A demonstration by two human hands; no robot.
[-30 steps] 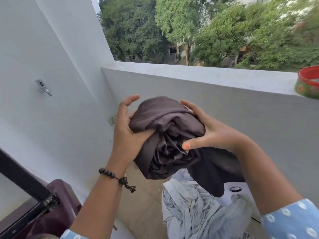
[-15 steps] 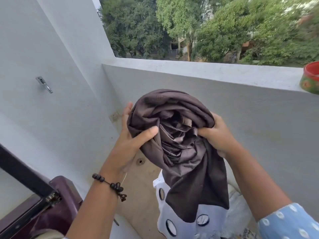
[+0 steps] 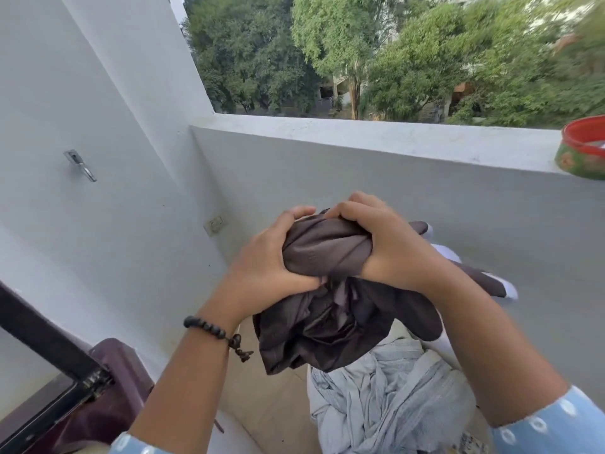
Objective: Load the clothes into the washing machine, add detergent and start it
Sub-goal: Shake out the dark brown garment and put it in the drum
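A dark brown garment (image 3: 330, 309) is bunched up in mid-air in front of me. My left hand (image 3: 268, 267) grips its left side, fingers curled over the top. My right hand (image 3: 389, 247) clutches the right side of the same bundle, and a tail with a white end trails off to the right. Below it lies a pile of pale grey-blue clothes (image 3: 389, 398) in a white container. The washing machine (image 3: 108, 394), maroon with its dark lid raised, shows at the bottom left corner.
A white balcony parapet (image 3: 360, 136) runs across ahead, with a red and green bowl (image 3: 584, 152) on its right end. A metal hook (image 3: 80, 165) and a socket (image 3: 214, 224) sit on the left wall. Tan floor tiles (image 3: 268, 398) lie between machine and clothes.
Both hands have closed over the top of the brown garment and squeezed it into a tighter bundle, held lower than before. The grey-blue clothes below are in view again.
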